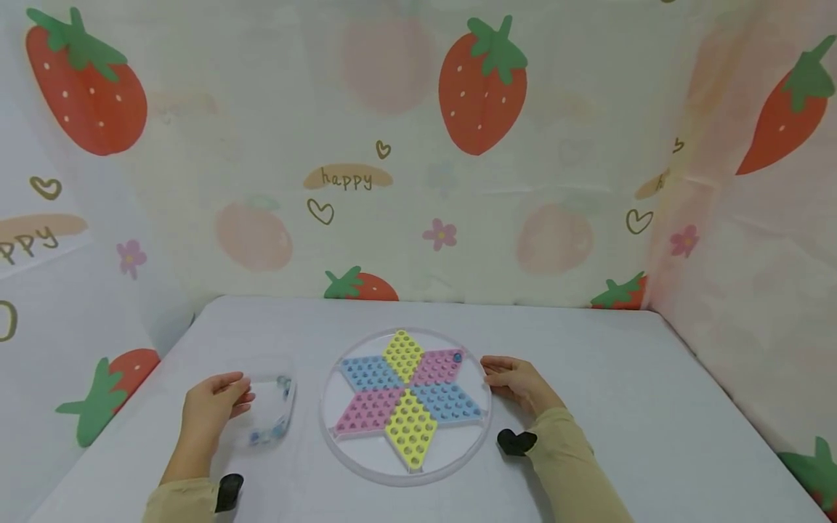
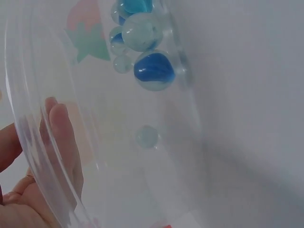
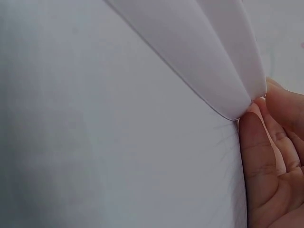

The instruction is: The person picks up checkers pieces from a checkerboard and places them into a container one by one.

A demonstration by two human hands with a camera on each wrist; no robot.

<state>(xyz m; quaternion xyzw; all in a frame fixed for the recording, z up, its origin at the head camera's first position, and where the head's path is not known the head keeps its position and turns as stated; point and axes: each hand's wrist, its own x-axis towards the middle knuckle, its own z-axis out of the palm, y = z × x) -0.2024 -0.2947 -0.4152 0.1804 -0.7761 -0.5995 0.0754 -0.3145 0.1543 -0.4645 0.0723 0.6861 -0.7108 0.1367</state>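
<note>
My left hand is at the left side of a clear plastic box, its fingers reaching over the rim in the head view. Blue and clear marbles lie inside the box. Through the clear wall, the left wrist view shows loosely extended fingers with nothing visible between them. Fingertips of my right hand pinch the right rim of a round Chinese checkers board, as the right wrist view shows. The board carries a pink, yellow and blue star. One blue marble sits at a pink tip near this hand.
A white cloth covers the table, with the board at its middle and the box to the left. Behind and at both sides hang curtains printed with strawberries, hearts and flowers. A black strap shows at each sleeve.
</note>
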